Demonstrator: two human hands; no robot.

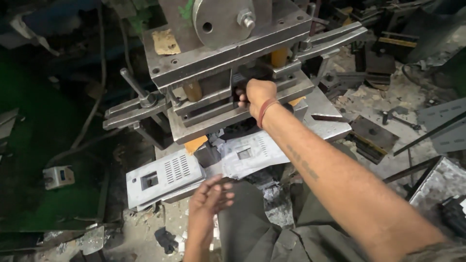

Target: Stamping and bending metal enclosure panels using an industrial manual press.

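A heavy steel press (228,53) stands in front of me, with its die block at the middle. My right hand (257,96) reaches into the die gap, fingers curled around something dark inside; what it grips is hidden. A reddish band sits on that wrist. My left hand (209,198) hovers lower down with fingers apart, touching the edge of a grey punched metal sheet (250,154) that has a square hole and slotted vents. A stack of similar punched plates (162,177) lies just left of that hand.
A lever handle (133,86) sticks up from the press's left arm. Scrap metal, dies and plates (371,138) litter the floor at right. A small grey box (58,176) lies at left. Metal offcuts lie under the press, near my knees.
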